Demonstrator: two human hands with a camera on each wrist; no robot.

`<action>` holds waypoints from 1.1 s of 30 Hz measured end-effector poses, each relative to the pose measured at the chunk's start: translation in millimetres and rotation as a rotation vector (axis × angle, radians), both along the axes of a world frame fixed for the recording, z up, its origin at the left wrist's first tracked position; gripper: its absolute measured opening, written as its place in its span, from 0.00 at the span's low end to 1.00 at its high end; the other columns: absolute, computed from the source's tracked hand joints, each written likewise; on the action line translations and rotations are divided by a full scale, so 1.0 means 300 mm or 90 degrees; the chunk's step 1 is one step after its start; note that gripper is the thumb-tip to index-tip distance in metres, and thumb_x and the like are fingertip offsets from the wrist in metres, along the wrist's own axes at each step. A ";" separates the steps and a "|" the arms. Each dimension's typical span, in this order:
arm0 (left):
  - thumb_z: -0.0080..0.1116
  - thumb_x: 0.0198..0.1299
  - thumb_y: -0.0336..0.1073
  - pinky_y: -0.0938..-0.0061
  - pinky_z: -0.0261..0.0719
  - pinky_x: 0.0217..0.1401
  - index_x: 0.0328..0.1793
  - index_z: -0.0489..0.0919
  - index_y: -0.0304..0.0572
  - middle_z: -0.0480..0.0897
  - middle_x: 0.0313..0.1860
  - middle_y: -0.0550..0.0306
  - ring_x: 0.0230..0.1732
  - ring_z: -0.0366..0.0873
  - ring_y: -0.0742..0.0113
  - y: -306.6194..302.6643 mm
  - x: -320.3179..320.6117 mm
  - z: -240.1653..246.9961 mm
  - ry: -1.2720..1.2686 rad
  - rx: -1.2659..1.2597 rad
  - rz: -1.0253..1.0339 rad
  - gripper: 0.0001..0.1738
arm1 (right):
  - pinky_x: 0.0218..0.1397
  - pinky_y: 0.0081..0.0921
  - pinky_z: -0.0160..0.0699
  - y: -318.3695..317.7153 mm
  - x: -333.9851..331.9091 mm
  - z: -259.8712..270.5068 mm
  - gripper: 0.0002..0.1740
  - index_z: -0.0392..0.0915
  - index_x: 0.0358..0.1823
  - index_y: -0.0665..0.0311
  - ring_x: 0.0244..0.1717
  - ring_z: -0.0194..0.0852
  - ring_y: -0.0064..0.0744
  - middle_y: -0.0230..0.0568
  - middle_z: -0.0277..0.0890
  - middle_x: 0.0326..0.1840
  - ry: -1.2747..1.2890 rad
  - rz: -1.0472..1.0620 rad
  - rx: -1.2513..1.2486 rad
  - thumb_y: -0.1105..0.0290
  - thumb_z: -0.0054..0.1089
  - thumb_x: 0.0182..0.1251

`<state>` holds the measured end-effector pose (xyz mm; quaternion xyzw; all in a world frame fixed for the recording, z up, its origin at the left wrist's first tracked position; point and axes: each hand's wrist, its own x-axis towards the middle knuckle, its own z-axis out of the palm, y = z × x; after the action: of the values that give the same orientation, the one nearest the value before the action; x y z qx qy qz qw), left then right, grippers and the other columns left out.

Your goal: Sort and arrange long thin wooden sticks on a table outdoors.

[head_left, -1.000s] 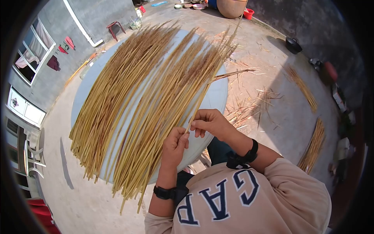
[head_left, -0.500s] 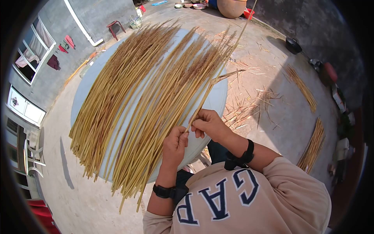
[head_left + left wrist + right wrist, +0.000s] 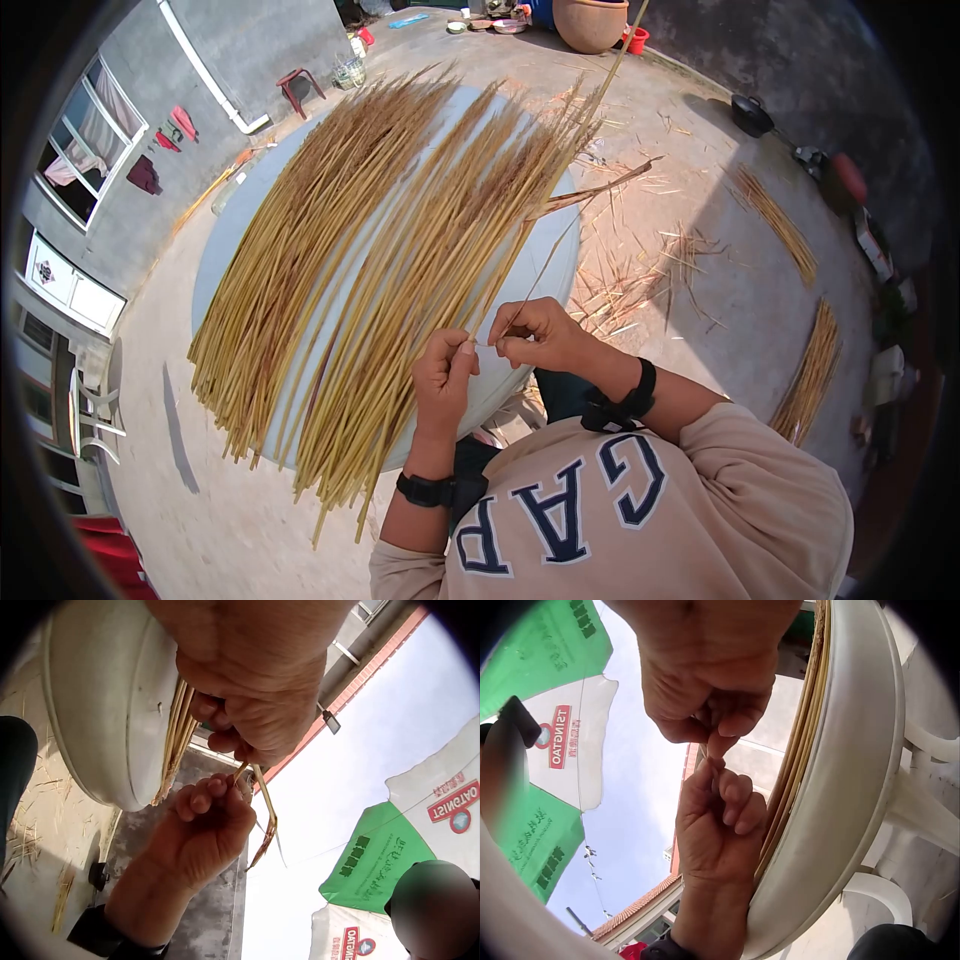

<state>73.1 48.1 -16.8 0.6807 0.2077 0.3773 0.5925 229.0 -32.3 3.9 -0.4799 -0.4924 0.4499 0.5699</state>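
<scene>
In the head view, the left hand (image 3: 443, 380) pinches a long stalk (image 3: 621, 60) near its lower end, at the table's near edge. Close to its fingertips, the right hand (image 3: 543, 335) pinches a thin dry strip (image 3: 543, 272) that runs up toward a brown dry leaf (image 3: 605, 186). Two broad spreads of feathery-topped stalks (image 3: 290, 240) lie on the round pale table (image 3: 222, 240). The left wrist view shows the fingertips of the right hand (image 3: 199, 832) beside those of the left hand (image 3: 255, 690), with a bent strip (image 3: 267, 802) hanging there.
Stalk bundles (image 3: 805, 375) and scattered scraps (image 3: 685, 255) lie on the concrete floor at the right. A red stool (image 3: 295, 90), a large clay pot (image 3: 590, 25) and a black pan (image 3: 752, 116) stand farther off. White chairs (image 3: 885, 892) are beside the table in the right wrist view.
The right hand has moved slightly down and away from the left hand's fingertips, and a thin strip now shows above it. The left hand keeps its pinch. The head view has shifted slightly.
</scene>
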 end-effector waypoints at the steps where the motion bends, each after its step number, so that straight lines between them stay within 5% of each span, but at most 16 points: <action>1: 0.45 0.63 0.31 0.88 0.55 0.20 0.39 0.70 0.39 0.70 0.19 0.64 0.20 0.62 0.84 -0.001 0.000 0.002 0.001 0.004 -0.001 0.04 | 0.26 0.14 0.71 -0.002 0.000 -0.001 0.05 0.75 0.32 0.68 0.21 0.72 0.17 0.33 0.72 0.23 -0.013 0.013 0.005 0.78 0.52 0.54; 8: 0.44 0.65 0.33 0.88 0.53 0.18 0.38 0.70 0.38 0.68 0.17 0.64 0.17 0.58 0.84 0.046 -0.013 0.008 -0.082 -0.074 0.050 0.07 | 0.20 0.12 0.69 -0.028 0.008 -0.018 0.05 0.74 0.29 0.69 0.17 0.70 0.16 0.32 0.71 0.19 0.049 0.108 -0.038 0.79 0.50 0.52; 10: 0.43 0.65 0.35 0.88 0.53 0.18 0.38 0.70 0.39 0.68 0.17 0.65 0.17 0.57 0.84 0.052 -0.016 0.010 -0.075 -0.088 0.050 0.08 | 0.18 0.13 0.67 -0.048 0.067 0.009 0.05 0.75 0.29 0.68 0.16 0.69 0.18 0.35 0.72 0.19 0.113 0.037 -0.067 0.78 0.49 0.52; 16: 0.42 0.67 0.36 0.87 0.53 0.17 0.38 0.70 0.38 0.66 0.15 0.65 0.16 0.57 0.83 0.034 0.001 -0.002 0.000 -0.101 -0.051 0.10 | 0.15 0.14 0.63 -0.098 0.363 0.067 0.05 0.74 0.28 0.67 0.12 0.64 0.20 0.37 0.72 0.18 0.270 -0.331 0.167 0.76 0.48 0.53; 22: 0.41 0.67 0.36 0.85 0.56 0.18 0.38 0.70 0.37 0.67 0.15 0.64 0.16 0.60 0.81 0.030 0.003 -0.006 0.023 -0.124 -0.031 0.11 | 0.19 0.14 0.63 -0.224 0.646 0.051 0.03 0.72 0.31 0.68 0.20 0.65 0.21 0.37 0.71 0.23 0.514 -0.464 0.435 0.76 0.51 0.55; 25: 0.41 0.67 0.36 0.83 0.58 0.19 0.36 0.71 0.36 0.68 0.16 0.63 0.17 0.62 0.79 0.021 0.015 -0.023 0.123 0.027 -0.070 0.12 | 0.21 0.15 0.66 -0.259 0.702 0.030 0.03 0.72 0.31 0.69 0.21 0.66 0.22 0.37 0.72 0.24 0.585 -0.562 0.475 0.78 0.51 0.55; 27: 0.42 0.67 0.36 0.82 0.60 0.20 0.35 0.72 0.36 0.69 0.16 0.62 0.17 0.64 0.78 0.004 0.020 -0.014 0.186 0.261 -0.028 0.12 | 0.22 0.16 0.68 -0.292 0.731 0.035 0.03 0.72 0.31 0.69 0.22 0.67 0.23 0.37 0.72 0.25 0.595 -0.601 0.469 0.79 0.51 0.55; 33: 0.42 0.67 0.37 0.82 0.60 0.20 0.33 0.72 0.36 0.69 0.16 0.64 0.16 0.62 0.79 0.004 -0.002 0.010 0.168 0.017 0.011 0.13 | 0.25 0.16 0.70 -0.341 0.759 0.129 0.06 0.72 0.31 0.67 0.24 0.68 0.24 0.36 0.72 0.25 0.546 -0.785 0.568 0.72 0.53 0.62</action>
<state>72.4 49.3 -13.9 0.7303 0.2852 0.2923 0.5476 456.7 -134.5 42.5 -0.1824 -0.0183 -0.0316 0.9825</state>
